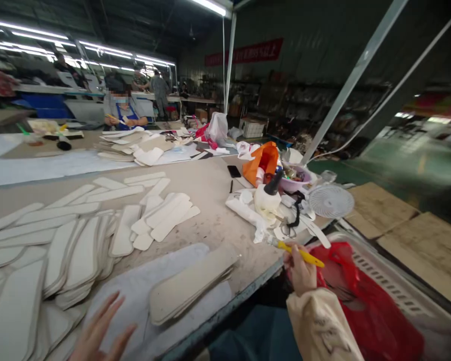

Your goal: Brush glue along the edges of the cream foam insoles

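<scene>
The beige counter [214, 200] offers passage between overlapping flat white strips [84, 245] and a cream, black-capped container [266, 203]; a low stack of long beige pieces [191, 286] blocks the near side.

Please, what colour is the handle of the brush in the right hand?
The brush handle is yellow; it shows best in the head view.

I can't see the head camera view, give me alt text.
A person's right hand holds a yellow-handled brush near the edge of a worktable, and their open left hand is near a stack of flat, pale pieces. More white pieces spread across the left; at right, a red bag lies in a slotted basket. A co-worker is in the background.
</scene>
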A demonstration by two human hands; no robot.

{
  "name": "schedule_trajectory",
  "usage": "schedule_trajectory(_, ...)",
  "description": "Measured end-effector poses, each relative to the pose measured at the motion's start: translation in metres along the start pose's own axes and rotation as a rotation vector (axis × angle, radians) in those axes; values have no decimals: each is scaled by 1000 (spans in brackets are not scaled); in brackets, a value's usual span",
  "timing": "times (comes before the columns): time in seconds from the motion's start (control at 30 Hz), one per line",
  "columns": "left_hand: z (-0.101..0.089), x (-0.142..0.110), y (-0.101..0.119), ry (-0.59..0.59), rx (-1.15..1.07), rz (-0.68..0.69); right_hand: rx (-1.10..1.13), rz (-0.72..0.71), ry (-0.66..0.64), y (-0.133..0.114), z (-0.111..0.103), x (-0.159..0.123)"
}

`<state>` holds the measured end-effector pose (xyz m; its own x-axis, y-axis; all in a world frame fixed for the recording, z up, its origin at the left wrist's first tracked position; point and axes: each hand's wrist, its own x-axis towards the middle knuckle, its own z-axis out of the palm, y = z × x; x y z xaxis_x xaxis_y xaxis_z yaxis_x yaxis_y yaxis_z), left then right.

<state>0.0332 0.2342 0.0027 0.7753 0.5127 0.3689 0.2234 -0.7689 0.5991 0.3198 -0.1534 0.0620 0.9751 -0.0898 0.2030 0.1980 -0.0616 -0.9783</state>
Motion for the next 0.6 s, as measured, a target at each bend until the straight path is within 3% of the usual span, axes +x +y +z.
schedule_trajectory(0.1,46,-6,26,-95,-91,124,-52,-55,70,-3,-6,38)
schedule_trajectory(0.2,67,-2,37,-122,-113,141,-141,-72,80,-5,-5,79)
schedule_trajectory(0.4,72,2,33,-114,-98,154,-546,-32,29,10,1,130)
schedule_trajectory(0.6,73,-2,26,-111,-41,144,-649,-22,-63,35,13,156)
